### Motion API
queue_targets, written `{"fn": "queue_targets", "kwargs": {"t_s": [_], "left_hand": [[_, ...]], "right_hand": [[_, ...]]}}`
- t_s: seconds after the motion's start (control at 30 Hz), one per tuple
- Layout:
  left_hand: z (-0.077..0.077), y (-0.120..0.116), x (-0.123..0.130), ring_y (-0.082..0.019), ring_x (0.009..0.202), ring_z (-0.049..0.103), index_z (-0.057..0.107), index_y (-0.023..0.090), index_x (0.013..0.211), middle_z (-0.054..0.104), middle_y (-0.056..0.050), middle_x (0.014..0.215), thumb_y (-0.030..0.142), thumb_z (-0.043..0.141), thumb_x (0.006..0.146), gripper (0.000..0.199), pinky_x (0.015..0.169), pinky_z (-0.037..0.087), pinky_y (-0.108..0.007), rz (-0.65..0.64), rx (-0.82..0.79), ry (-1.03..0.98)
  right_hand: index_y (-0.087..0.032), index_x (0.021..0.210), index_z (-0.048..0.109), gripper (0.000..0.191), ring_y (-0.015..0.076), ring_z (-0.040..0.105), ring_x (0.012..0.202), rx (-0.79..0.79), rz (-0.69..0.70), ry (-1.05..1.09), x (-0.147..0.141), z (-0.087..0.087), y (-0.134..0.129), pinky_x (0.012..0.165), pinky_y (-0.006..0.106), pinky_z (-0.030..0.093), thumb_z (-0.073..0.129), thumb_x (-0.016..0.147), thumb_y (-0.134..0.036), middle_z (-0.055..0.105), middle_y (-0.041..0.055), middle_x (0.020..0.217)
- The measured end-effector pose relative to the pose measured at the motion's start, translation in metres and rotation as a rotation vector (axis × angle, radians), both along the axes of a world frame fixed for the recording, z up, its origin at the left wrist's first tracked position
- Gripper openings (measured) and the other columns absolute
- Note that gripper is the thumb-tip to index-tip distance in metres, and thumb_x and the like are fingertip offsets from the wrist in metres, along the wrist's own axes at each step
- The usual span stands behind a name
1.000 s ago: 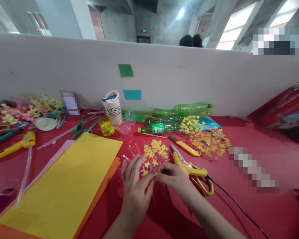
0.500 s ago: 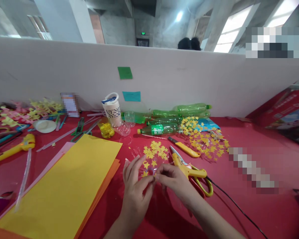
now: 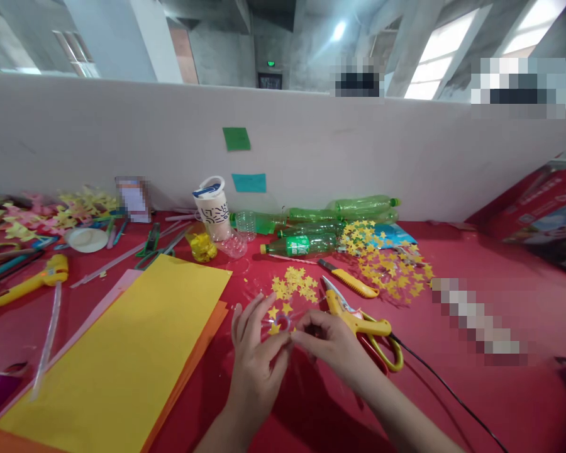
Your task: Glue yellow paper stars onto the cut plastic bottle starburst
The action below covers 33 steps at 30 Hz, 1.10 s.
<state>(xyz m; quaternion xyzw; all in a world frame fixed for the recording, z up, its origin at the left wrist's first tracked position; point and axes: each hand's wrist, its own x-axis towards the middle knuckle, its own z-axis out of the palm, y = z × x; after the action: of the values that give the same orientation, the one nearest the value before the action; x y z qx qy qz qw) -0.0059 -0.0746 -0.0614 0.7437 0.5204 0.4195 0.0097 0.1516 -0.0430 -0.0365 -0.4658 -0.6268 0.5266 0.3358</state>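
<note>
My left hand (image 3: 259, 355) and my right hand (image 3: 327, 343) meet at their fingertips over the red table. The left thumb and index finger pinch together, its other fingers raised. My right thumb and index finger also close at that spot; a tiny bit of yellow shows there, too small to name. Under and just beyond the fingers lies a clear plastic piece (image 3: 282, 322) with yellow stars on it. A heap of yellow stars (image 3: 295, 283) is behind it. A yellow glue gun (image 3: 353, 321) and scissors (image 3: 396, 363) lie beside my right hand.
Yellow sheets (image 3: 122, 352) cover the left front. Green bottles (image 3: 311, 244), a white cup (image 3: 213, 214) and a star-covered piece (image 3: 396, 270) stand or lie behind. A yellow cutter (image 3: 353, 283) lies right of the heap. A black cord runs to the front right.
The clear piece with stars beneath my fingers has shifted slightly left. Both hands have barely moved, their fingertips still together.
</note>
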Motion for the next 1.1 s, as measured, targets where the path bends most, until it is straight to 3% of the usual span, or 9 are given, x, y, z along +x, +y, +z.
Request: {"fn": "queue_targets", "kwargs": {"t_s": [0.1,0.2,0.47,0.67,0.73,0.87,1.1], "left_hand": [[-0.001,0.001,-0.003,-0.029,0.130,0.036,0.069,0.024,0.083,0.043,-0.008,0.138,0.011,0.055,0.082,0.019,0.105,0.026,-0.062,0.005,-0.016,0.015],[-0.001,0.001,-0.004,-0.029,0.130,0.036,0.069,0.024,0.083,0.041,-0.007,0.139,0.013,0.056,0.082,0.017,0.106,0.025,-0.062,-0.005,-0.021,0.014],[-0.001,0.002,-0.002,-0.030,0.132,0.032,0.066,0.022,0.082,0.038,-0.008,0.141,0.010,0.052,0.083,0.019,0.108,0.022,-0.063,-0.036,-0.068,0.020],[0.003,0.003,-0.008,-0.029,0.132,0.032,0.068,0.025,0.086,0.039,-0.006,0.140,0.016,0.055,0.084,0.015,0.108,0.024,-0.062,-0.051,-0.088,0.067],[0.005,0.004,-0.010,-0.029,0.132,0.032,0.068,0.024,0.088,0.040,-0.007,0.140,0.018,0.056,0.084,0.014,0.107,0.026,-0.061,-0.034,-0.091,0.084],[0.008,0.006,-0.014,-0.030,0.132,0.034,0.068,0.024,0.093,0.042,-0.008,0.140,0.021,0.056,0.084,0.015,0.107,0.028,-0.062,-0.007,-0.109,0.116],[0.016,0.007,-0.024,-0.030,0.136,0.030,0.065,0.021,0.090,0.037,-0.010,0.144,0.018,0.053,0.085,0.013,0.102,0.040,-0.056,0.017,-0.129,0.138]], "right_hand": [[-0.019,0.081,0.064,0.010,0.0141,0.054,0.068,0.260,0.002,-0.214,0.005,0.012,-0.002,0.063,0.026,0.041,0.058,0.084,-0.026,0.061,0.0017,0.078],[-0.021,0.090,0.065,0.015,0.0163,0.057,0.078,0.419,0.001,-0.296,0.010,0.018,-0.002,0.071,0.029,0.042,0.050,0.089,-0.021,0.063,0.0043,0.088],[-0.019,0.075,0.063,0.014,0.0141,0.055,0.067,0.205,0.004,-0.197,0.006,0.011,-0.001,0.060,0.025,0.040,0.057,0.085,-0.026,0.062,0.0005,0.072],[-0.020,0.080,0.060,0.017,0.0172,0.054,0.074,0.529,-0.131,-0.368,0.017,0.015,0.003,0.069,0.030,0.041,0.049,0.091,-0.024,0.061,0.0036,0.078],[-0.020,0.083,0.060,0.012,0.0196,0.054,0.081,0.602,-0.103,-0.451,0.021,0.015,0.006,0.077,0.034,0.041,0.050,0.089,-0.021,0.062,0.0050,0.084],[-0.020,0.084,0.060,0.011,0.0209,0.056,0.084,0.562,-0.017,-0.525,0.021,0.011,0.004,0.077,0.034,0.042,0.051,0.086,-0.016,0.063,0.0054,0.087],[-0.021,0.083,0.059,0.010,0.0180,0.058,0.074,0.494,-0.020,-0.532,0.019,0.011,-0.008,0.067,0.029,0.042,0.051,0.085,-0.015,0.064,0.0033,0.082]]}}
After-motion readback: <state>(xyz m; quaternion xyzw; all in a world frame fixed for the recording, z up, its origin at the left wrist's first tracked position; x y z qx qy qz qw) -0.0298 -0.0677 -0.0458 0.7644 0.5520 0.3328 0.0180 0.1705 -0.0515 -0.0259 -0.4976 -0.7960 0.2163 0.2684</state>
